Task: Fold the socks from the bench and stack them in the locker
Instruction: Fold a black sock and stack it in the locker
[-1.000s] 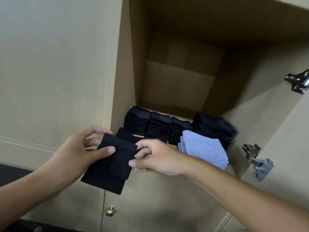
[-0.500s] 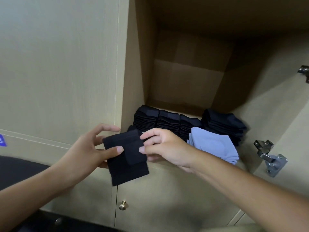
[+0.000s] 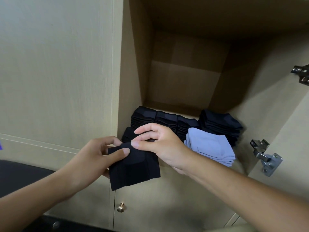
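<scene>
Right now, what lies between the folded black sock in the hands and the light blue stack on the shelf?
In the head view, the right hand lies between the black sock and the light blue stack.

A brass knob (image 3: pixel 120 207) sits on the lower door; 2 metal hinges (image 3: pixel 265 158) at right.

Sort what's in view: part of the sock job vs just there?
Job:
- black sock, held by left hand and right hand
- black stacks in the locker
- blue stack

Just there:
- hinges
- brass knob
- lower door
</scene>
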### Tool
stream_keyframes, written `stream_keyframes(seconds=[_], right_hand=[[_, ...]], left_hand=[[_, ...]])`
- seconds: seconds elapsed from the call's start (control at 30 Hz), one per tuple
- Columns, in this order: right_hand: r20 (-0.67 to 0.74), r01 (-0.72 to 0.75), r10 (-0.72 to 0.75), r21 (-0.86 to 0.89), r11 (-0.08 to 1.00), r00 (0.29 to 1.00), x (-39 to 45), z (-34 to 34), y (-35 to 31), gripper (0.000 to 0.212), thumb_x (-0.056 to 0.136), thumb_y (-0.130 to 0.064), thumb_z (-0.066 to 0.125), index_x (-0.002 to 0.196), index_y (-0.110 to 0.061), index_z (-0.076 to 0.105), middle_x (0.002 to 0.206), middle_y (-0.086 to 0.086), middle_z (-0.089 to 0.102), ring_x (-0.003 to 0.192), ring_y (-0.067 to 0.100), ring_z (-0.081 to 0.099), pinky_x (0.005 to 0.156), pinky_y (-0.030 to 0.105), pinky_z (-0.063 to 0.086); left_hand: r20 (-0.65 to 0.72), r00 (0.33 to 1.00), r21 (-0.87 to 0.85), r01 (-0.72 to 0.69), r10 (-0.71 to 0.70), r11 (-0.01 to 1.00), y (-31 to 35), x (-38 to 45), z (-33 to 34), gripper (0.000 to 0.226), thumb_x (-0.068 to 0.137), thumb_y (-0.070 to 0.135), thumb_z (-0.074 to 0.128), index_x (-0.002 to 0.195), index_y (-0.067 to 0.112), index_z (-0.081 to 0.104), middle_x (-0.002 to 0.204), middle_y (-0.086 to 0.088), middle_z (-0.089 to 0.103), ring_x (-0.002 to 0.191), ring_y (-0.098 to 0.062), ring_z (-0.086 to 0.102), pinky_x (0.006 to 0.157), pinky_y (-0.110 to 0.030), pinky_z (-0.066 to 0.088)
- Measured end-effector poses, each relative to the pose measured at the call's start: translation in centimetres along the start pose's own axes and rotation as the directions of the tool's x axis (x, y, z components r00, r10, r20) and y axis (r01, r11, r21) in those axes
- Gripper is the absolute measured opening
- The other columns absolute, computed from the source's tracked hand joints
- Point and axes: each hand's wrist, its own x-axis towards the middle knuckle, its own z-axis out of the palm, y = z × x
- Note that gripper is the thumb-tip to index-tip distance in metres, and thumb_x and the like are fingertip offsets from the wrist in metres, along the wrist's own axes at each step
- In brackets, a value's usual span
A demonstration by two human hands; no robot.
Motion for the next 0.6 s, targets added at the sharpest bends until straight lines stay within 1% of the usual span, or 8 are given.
stream_keyframes(seconds=[0.07, 0.1, 0.17, 0.2, 0.3, 0.4, 0.5, 0.6], right_hand=[[-0.01, -0.034, 0.034, 0.043, 0.998, 0.999, 0.0, 0.0, -0.1, 0.034, 0.088, -0.026, 0.078, 0.12, -0.023, 0.065, 0.099, -0.008, 0.076, 0.087, -0.01, 0.068, 0.074, 0.007, 0.048], [-0.005, -0.06, 0.061, 0.074, 0.995, 0.998, 0.0, 0.0, 0.0, 0.035, 0.089, -0.026, 0.077, 0.122, -0.022, 0.064, 0.1, -0.006, 0.077, 0.087, -0.006, 0.07, 0.073, 0.01, 0.051], [0.013, -0.109, 0.108, 0.102, 0.989, 0.994, 0.1, 0.0, 0.3, 0.037, 0.091, -0.027, 0.076, 0.124, -0.02, 0.061, 0.106, 0.0, 0.077, 0.095, 0.013, 0.075, 0.079, 0.027, 0.059], [0.022, -0.124, 0.122, 0.105, 0.987, 0.992, 0.1, 0.1, 0.4, 0.038, 0.091, -0.026, 0.075, 0.125, -0.02, 0.059, 0.108, 0.003, 0.077, 0.094, 0.019, 0.075, 0.079, 0.031, 0.061], [0.002, -0.149, 0.151, 0.185, 0.971, 0.988, 0.2, 0.3, 0.5, 0.05, 0.09, -0.017, 0.077, 0.132, -0.02, 0.05, 0.103, 0.009, 0.074, 0.08, 0.019, 0.074, 0.077, 0.031, 0.061], [-0.096, -0.12, 0.154, 0.286, 0.951, 0.983, 0.3, 0.8, 0.3, 0.06, 0.087, -0.009, 0.078, 0.132, -0.025, 0.041, 0.102, 0.009, 0.068, 0.071, 0.015, 0.073, 0.08, 0.035, 0.062], [-0.145, -0.046, 0.084, 0.248, 0.968, 0.986, 0.2, 1.3, 0.4, 0.051, 0.087, -0.009, 0.077, 0.121, -0.028, 0.044, 0.098, 0.012, 0.068, 0.084, 0.024, 0.074, 0.082, 0.039, 0.063], [-0.178, 0.01, 0.023, 0.184, 0.983, 0.984, -0.1, 1.6, 0.1, 0.029, 0.09, -0.007, 0.073, 0.111, -0.019, 0.056, 0.097, 0.02, 0.069, 0.092, 0.03, 0.073, 0.082, 0.043, 0.063]], left_hand=[[-0.041, 0.999, -0.042, 0.021, -0.022, 0.999, -0.1, 0.2, -0.1, 0.024, 0.094, 0.027, 0.066, 0.092, 0.003, 0.066, 0.08, -0.02, 0.073, 0.063, -0.02, 0.065, 0.058, -0.03, 0.058], [-0.068, 0.997, -0.069, 0.033, -0.037, 0.997, -0.2, 0.3, -0.1, 0.026, 0.095, 0.025, 0.066, 0.096, -0.001, 0.063, 0.08, -0.02, 0.073, 0.063, -0.022, 0.065, 0.058, -0.031, 0.058], [-0.128, 0.989, -0.142, 0.055, -0.073, 0.988, -0.3, 0.5, -0.3, 0.028, 0.096, 0.021, 0.066, 0.103, -0.005, 0.059, 0.079, -0.02, 0.073, 0.063, -0.024, 0.064, 0.056, -0.029, 0.059], [-0.151, 0.984, -0.182, 0.066, -0.095, 0.981, -0.3, 0.6, -0.4, 0.028, 0.096, 0.02, 0.067, 0.105, -0.005, 0.058, 0.08, -0.02, 0.073, 0.063, -0.024, 0.064, 0.056, -0.028, 0.059], [-0.181, 0.973, -0.282, 0.089, -0.144, 0.955, -0.2, 0.8, -0.4, 0.022, 0.093, 0.02, 0.07, 0.101, 0.003, 0.058, 0.084, -0.021, 0.075, 0.062, -0.023, 0.065, 0.057, -0.026, 0.061], [-0.197, 0.968, -0.346, 0.083, -0.158, 0.934, -0.1, 0.7, -0.5, 0.021, 0.091, 0.018, 0.073, 0.098, 0.008, 0.056, 0.088, -0.022, 0.076, 0.071, -0.028, 0.067, 0.063, -0.027, 0.063], [-0.201, 0.967, -0.377, 0.072, -0.158, 0.923, 0.1, 0.6, -0.4, 0.022, 0.09, 0.017, 0.074, 0.097, 0.009, 0.055, 0.09, -0.024, 0.075, 0.077, -0.033, 0.068, 0.065, -0.027, 0.063], [-0.199, 0.97, -0.328, 0.067, -0.138, 0.942, 0.3, 0.7, -0.4, 0.021, 0.091, 0.017, 0.073, 0.096, 0.009, 0.054, 0.088, -0.021, 0.076, 0.073, -0.032, 0.071, 0.064, -0.03, 0.064]])
